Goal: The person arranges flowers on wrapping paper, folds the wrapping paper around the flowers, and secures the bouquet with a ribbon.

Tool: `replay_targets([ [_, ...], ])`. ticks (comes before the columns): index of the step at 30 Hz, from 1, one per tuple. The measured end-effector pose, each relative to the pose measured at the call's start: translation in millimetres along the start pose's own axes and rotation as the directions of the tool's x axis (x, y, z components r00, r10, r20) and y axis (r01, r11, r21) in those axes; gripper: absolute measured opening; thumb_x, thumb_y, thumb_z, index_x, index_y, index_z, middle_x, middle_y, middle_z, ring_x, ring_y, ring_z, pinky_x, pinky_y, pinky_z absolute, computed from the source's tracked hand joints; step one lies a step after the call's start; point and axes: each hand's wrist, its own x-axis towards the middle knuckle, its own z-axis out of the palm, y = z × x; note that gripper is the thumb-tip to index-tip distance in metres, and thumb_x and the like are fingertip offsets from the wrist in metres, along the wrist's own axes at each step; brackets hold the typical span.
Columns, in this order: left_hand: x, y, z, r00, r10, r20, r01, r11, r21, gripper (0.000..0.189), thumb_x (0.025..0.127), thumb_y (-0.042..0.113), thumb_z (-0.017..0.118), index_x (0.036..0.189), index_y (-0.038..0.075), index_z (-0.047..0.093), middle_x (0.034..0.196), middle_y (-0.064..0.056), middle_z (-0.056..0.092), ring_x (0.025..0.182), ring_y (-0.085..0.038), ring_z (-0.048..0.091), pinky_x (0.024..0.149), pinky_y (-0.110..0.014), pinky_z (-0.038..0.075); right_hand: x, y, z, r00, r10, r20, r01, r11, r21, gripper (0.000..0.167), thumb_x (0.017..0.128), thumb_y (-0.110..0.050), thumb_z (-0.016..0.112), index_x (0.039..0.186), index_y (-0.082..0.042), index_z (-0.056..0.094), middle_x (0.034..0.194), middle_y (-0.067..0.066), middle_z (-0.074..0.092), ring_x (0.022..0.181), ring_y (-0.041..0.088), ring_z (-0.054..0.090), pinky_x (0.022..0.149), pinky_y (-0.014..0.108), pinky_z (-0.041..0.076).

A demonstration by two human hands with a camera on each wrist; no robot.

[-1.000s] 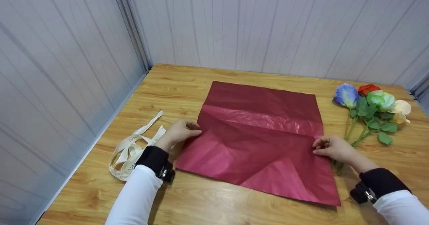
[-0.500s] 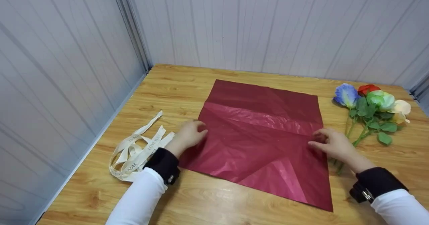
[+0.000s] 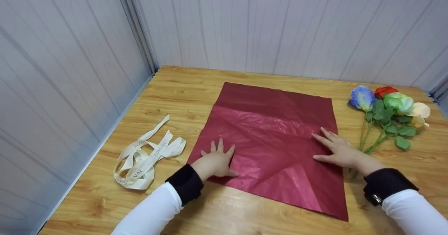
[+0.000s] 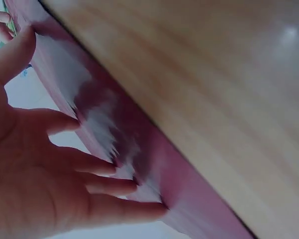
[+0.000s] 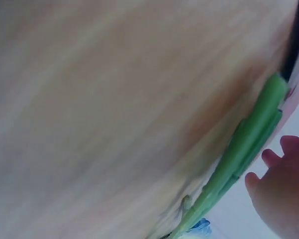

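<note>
A dark red sheet of wrapping paper [image 3: 276,147] lies on the wooden table, creased across its middle and lower part. My left hand [image 3: 217,162] rests on its lower left part with fingers spread; in the left wrist view the fingertips of that hand [image 4: 54,184] touch the paper [image 4: 174,174] near its edge. My right hand [image 3: 337,151], fingers also spread, lies over the sheet's right edge. Close beside it are the green stems [image 3: 376,144] of the artificial flowers; the right wrist view shows stem ends [image 5: 249,134] next to the right hand [image 5: 283,189].
Blue, red, green-white and cream artificial flowers [image 3: 393,103] lie at the right of the table [image 3: 182,95]. A loosely coiled cream ribbon with printed lettering [image 3: 140,165] lies on the left. Pale panel walls [image 3: 245,28] stand behind and at the left.
Both hands have let go of the paper's side edges and spread their fingers on it. The left hand has moved right and nearer the front edge. The sheet lies flatter.
</note>
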Motion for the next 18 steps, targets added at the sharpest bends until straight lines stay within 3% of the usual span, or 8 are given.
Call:
replay_targets([
  [6,-1.0,0.8,1.0,1.0,-0.021,0.023,0.021,0.999,0.028,0.102,0.075,0.061,0.068,0.153,0.02,0.017,0.157,-0.022,0.002,0.142,-0.046,0.002,0.1,-0.073,0.021,1.7,-1.2,-1.1,0.996,0.042,0.073,-0.043,0.999,0.006,0.077,0.088,-0.048,0.06,0.145,-0.004,0.035,0.151,0.034,0.016,0.135,0.057,0.011,0.104,0.069,0.01],
  [18,7.1,-11.8,-7.3,1.0,0.014,0.016,-0.014,1.0,-0.006,0.103,0.072,0.057,0.073,0.153,0.024,0.019,0.159,-0.018,0.001,0.144,-0.043,-0.001,0.103,-0.073,0.015,0.2,-5.1,1.3,0.999,0.037,0.003,-0.036,0.991,-0.128,0.074,0.087,-0.054,0.059,0.143,-0.009,0.04,0.15,0.031,0.02,0.128,0.056,0.026,0.096,0.069,0.028],
])
